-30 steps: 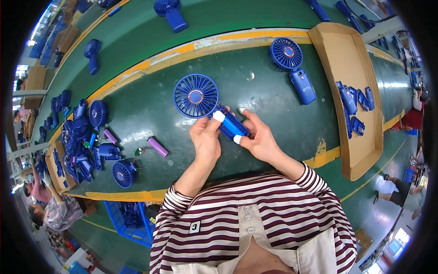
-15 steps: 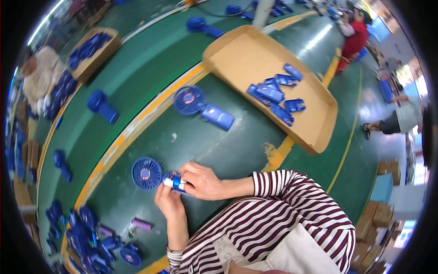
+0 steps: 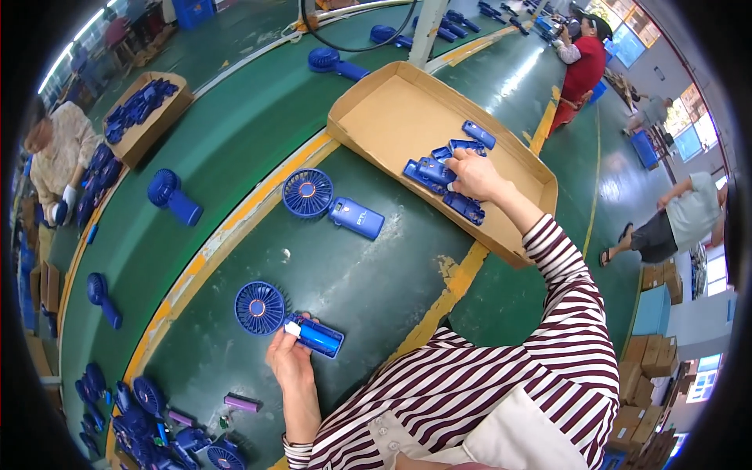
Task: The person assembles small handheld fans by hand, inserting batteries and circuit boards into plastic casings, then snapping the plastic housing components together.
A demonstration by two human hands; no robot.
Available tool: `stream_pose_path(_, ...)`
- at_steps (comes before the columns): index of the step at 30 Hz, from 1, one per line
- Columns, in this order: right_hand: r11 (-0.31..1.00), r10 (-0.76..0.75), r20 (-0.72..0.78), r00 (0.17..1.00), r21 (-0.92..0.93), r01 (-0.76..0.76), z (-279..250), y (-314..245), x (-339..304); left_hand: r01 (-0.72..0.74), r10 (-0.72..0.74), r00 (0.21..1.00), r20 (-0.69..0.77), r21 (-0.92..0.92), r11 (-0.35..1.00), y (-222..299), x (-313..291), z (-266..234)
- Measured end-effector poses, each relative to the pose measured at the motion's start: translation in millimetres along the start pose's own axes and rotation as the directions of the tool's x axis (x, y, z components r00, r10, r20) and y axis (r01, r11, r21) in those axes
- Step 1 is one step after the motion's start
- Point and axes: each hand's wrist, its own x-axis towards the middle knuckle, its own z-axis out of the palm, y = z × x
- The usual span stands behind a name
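Observation:
My left hand (image 3: 288, 362) holds a blue hand-held fan (image 3: 283, 316) by its open handle, the round grille pointing left over the green table. A white part shows at the handle's neck. My right hand (image 3: 475, 175) reaches far right into a shallow cardboard tray (image 3: 392, 110) and rests on a pile of blue handle covers (image 3: 445, 174), fingers curled over one. A second, closed blue fan (image 3: 333, 205) lies on the table between my hands.
A heap of blue fans and purple cells (image 3: 160, 427) lies at the lower left. More fans (image 3: 174, 197) lie on the belt, and another cardboard tray of parts (image 3: 141, 111) stands far left. A seated person (image 3: 59, 157) works at left; people stand at right.
My right hand left the fan in my left hand and stretched out to the cardboard tray. The view swung right. My left hand still grips the fan.

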Motion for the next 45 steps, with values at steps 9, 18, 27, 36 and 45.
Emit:
stream_pose_path(9,0.983,-0.014,0.192,0.981,0.184,-0.022,-11,0,27,0.013,-0.014,1.0,-0.021,-0.008,1.0,-4,1,2)
stream_pose_path(18,0.768,-0.25,-0.232,0.94,0.544,0.338,-61,-166,-23,0.013,-0.015,0.999,-0.04,-0.041,0.999,4,-3,0)
stream_pose_path(27,0.584,-0.598,-0.148,0.788,0.593,0.555,-40,-279,-67,0.046,-0.055,0.998,-0.032,-0.239,0.97,-6,0,-4)
stream_pose_path(36,0.618,-0.523,-0.169,0.835,0.599,0.508,-26,-289,-54,0.034,-0.034,0.999,0.004,-0.174,0.984,2,-5,-1)
stream_pose_path(45,0.621,-0.543,-0.173,0.822,0.576,0.531,-23,-290,-54,0.018,-0.022,0.998,-0.066,-0.06,0.998,3,-5,4)
